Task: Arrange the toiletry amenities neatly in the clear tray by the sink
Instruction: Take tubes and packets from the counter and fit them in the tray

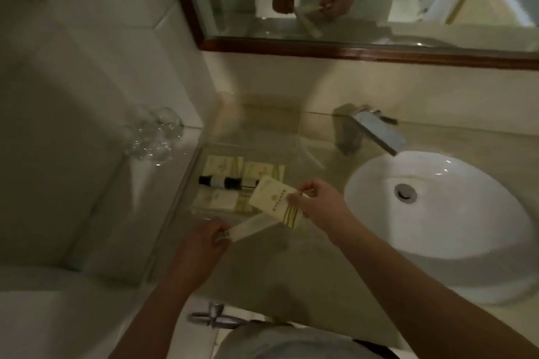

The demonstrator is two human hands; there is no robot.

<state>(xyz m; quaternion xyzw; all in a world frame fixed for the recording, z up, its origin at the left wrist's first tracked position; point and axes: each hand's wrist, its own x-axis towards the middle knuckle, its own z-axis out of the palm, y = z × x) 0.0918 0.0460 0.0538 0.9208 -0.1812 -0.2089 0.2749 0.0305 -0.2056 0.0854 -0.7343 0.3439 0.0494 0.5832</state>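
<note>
Cream packet (275, 202) is hanging pinched in the right grip (318, 204) over the tray's (256, 147) 5 o'clock corner while the left grip (204, 237) is clamping a sachet (250, 227); placing seems underway, likely needing both laid flat beside the bottles (221, 182).

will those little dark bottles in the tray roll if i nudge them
Likely: the dark bottles look round and lie on their sides. Flat cream packets on both sides would probably stop them quickly. Small, so probably light.
</note>
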